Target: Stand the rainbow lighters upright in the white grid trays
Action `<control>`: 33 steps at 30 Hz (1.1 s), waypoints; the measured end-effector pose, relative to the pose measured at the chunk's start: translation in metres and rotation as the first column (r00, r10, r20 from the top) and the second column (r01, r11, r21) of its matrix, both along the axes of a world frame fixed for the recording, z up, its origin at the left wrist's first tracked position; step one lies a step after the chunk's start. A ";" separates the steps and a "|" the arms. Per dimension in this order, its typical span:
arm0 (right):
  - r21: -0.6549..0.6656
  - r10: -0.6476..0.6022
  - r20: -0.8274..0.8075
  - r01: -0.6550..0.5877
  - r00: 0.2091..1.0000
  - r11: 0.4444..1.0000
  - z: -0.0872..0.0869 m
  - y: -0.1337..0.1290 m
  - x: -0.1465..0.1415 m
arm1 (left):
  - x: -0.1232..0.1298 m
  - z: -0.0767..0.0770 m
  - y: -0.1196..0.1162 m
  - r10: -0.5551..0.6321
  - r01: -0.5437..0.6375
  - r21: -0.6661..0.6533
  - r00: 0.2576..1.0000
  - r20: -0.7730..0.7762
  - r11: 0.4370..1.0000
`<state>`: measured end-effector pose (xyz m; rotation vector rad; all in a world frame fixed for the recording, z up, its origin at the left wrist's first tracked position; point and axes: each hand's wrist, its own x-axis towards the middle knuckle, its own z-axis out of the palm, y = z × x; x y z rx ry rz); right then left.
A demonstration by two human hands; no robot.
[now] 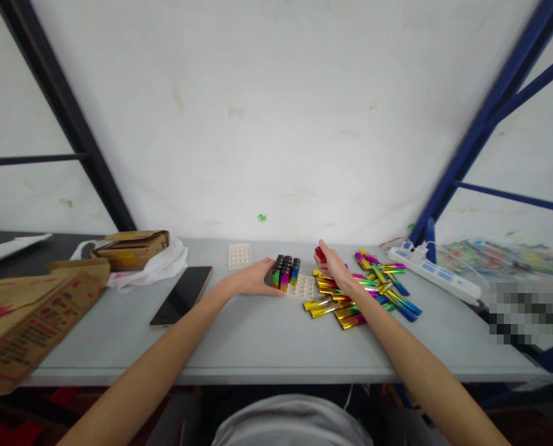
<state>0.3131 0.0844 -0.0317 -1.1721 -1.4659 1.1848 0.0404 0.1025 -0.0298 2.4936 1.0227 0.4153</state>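
Note:
Several shiny lighters (284, 277) with black tops and rainbow-coloured bodies stand upright, packed close, in the left part of a white tray with round holes (306, 287). My left hand (261, 277) is curved round the left side of this group, thumb in front and fingers behind. To the right of the tray, my right hand (330, 263) is raised a little, its fingers closed round a red lighter (320, 254). Below and beside it lies a loose heap of metallic lighters (345, 317) in yellow, pink, green and blue, partly covered by my right forearm.
A second white holed tray (239, 256) lies near the wall. Left of my arm are a black phone (182, 296), a white plastic bag (162, 267) and cardboard boxes (134, 249). A white power strip (436, 272) lies at the right, by the blue metal frame (483, 118).

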 end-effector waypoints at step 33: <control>0.232 -0.082 0.162 0.043 0.983 0.972 0.003 -0.013 -0.020 | 0.000 0.002 -0.001 -0.022 0.022 -0.001 1.000 0.014 1.000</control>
